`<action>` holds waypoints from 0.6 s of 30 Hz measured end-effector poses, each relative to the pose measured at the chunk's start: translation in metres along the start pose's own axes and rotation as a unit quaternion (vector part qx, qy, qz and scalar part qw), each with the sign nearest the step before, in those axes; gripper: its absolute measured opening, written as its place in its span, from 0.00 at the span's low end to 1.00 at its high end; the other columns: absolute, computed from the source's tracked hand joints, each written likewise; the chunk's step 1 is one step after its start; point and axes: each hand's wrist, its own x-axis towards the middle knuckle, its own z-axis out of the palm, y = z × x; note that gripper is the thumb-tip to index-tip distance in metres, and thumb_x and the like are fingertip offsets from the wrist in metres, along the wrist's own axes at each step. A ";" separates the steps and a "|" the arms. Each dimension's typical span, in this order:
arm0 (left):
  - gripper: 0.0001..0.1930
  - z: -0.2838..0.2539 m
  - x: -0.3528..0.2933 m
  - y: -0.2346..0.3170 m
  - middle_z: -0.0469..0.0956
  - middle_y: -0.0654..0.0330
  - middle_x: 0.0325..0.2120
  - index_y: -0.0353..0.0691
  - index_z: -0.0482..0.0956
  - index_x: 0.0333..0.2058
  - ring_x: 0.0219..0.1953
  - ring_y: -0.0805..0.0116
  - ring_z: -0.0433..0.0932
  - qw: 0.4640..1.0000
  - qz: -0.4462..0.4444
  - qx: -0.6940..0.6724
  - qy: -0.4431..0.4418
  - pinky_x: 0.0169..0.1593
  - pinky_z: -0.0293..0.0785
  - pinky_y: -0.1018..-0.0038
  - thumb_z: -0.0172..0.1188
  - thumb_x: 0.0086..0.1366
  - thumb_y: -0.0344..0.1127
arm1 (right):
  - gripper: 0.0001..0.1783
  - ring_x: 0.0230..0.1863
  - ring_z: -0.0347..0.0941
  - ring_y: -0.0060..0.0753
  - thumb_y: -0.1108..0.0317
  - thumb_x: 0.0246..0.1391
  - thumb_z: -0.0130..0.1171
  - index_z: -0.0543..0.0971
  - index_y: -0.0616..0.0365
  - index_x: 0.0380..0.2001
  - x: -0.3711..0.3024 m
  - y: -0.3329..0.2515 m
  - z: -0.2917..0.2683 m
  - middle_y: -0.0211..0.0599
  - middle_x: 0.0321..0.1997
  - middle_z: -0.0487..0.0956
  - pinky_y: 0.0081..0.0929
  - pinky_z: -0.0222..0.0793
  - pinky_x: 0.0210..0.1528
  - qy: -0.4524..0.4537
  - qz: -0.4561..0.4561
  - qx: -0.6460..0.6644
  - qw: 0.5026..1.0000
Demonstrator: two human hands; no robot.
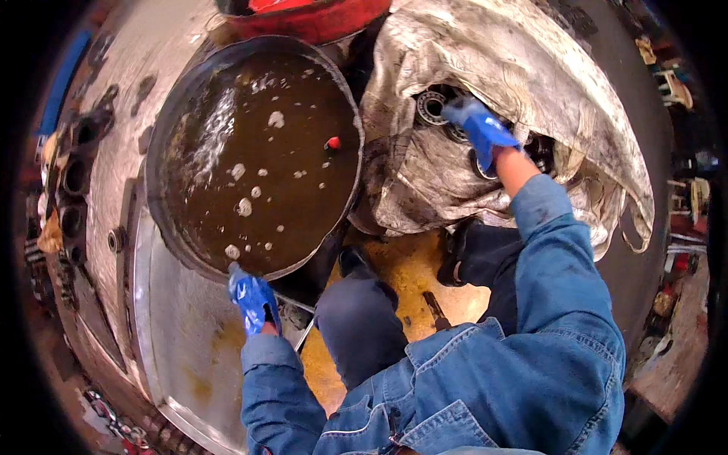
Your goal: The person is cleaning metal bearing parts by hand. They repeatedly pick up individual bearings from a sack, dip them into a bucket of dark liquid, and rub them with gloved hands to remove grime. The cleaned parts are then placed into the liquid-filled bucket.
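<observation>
At the far left, dark metal parts [76, 199] are seen, and to the right of them a metal tray [193, 318] is overlapped along its upper edge by a wide, round basin [161, 159]. Murky brown liquid [296, 205] is held in the basin, with pale foam patches [244, 207] and a small red object [333, 142] carried on its surface. At the basin's lower rim the left hand [254, 297], gloved in blue, is placed with its fingers close together; whether anything is gripped by it cannot be told. Beyond the upper rim, a red item [273, 4] is contained in a red tub [334, 21]. On the right, bearings [423, 108] are bunched in a fold or opening of a stained, pale sack [523, 53], nearer its left edge. Over them the right hand [484, 130], also gloved, is held with fingers blurred, so its hold, if any, cannot be told. The step in hand is judged to be the handling of these bearings; for the next move, a firm grip on one, free of the sack's folds, seems called for.
</observation>
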 end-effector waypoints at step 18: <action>0.22 -0.014 0.000 0.007 0.76 0.53 0.54 0.37 0.69 0.60 0.52 0.56 0.77 0.989 -0.145 0.011 -0.016 0.56 0.73 0.64 0.41 0.75 0.42 | 0.16 0.46 0.81 0.48 0.60 0.61 0.52 0.81 0.54 0.47 0.153 0.137 0.195 0.48 0.46 0.84 0.39 0.74 0.48 0.227 0.033 -0.177 0.957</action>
